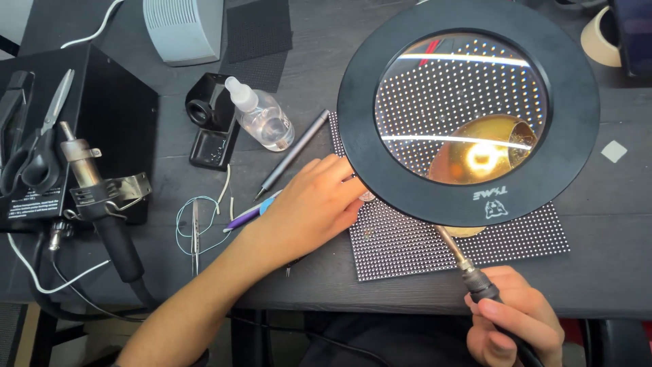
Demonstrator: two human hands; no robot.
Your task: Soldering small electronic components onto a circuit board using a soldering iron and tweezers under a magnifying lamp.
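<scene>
Two hands working. My right hand [514,319], nearest, fist closed around soldering iron [475,275], tip hidden under round magnifier lamp [468,112]. My left hand [309,207] rests loosely open at edge of dotted LED panel [421,248]. Farther back: clear bottle [261,115].

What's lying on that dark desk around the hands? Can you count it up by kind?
Hot-air handpieces: 2 (one in its stand, one in the right hand)
Dotted LED panels: 1
Round magnifier lamps: 1
Clear squeeze bottles: 1
Scissors: 1
Tweezers: 1
Tape rolls: 1
Total: 8
</scene>
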